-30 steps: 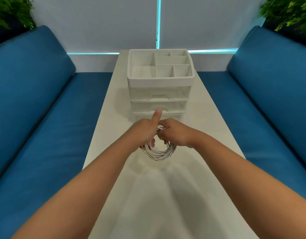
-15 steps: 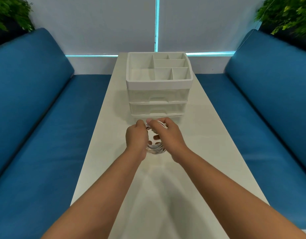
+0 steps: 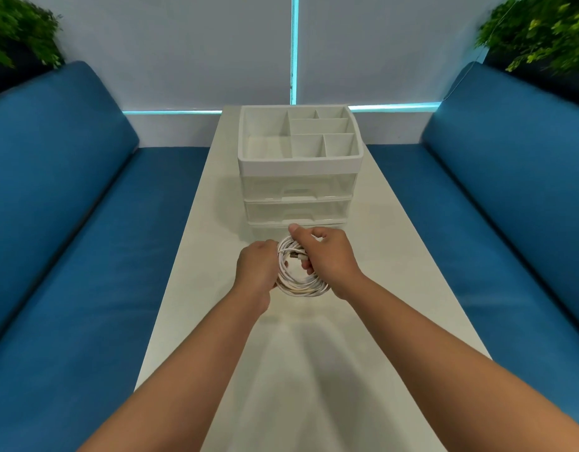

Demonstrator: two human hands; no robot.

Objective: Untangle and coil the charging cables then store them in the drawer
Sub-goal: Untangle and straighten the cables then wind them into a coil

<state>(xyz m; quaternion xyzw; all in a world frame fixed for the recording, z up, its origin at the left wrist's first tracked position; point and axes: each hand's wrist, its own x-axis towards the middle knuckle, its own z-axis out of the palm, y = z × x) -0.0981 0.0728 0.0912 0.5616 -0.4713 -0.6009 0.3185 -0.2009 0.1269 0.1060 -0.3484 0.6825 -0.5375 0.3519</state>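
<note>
A white charging cable (image 3: 298, 282) is wound into a round coil, held just above the white table (image 3: 314, 370) in front of a drawer unit. My left hand (image 3: 257, 270) grips the coil's left side. My right hand (image 3: 327, 256) holds its right side, thumb up on the top of the loop, with a cable plug lying between the fingers. The white plastic drawer unit (image 3: 299, 164) stands just beyond my hands. Its upper drawer (image 3: 296, 187) and lower drawer (image 3: 296, 212) are both shut. Its top is an open tray of compartments.
Blue sofas run along both sides of the narrow table, left sofa (image 3: 70, 223) and right sofa (image 3: 509, 207). Green plants (image 3: 542, 31) stand at the back corners. A pale wall with a lit strip closes the far end.
The coil now shows fully between my hands as an open ring. My right hand has shifted to the coil's right side with the thumb on top. Both drawers stay shut.
</note>
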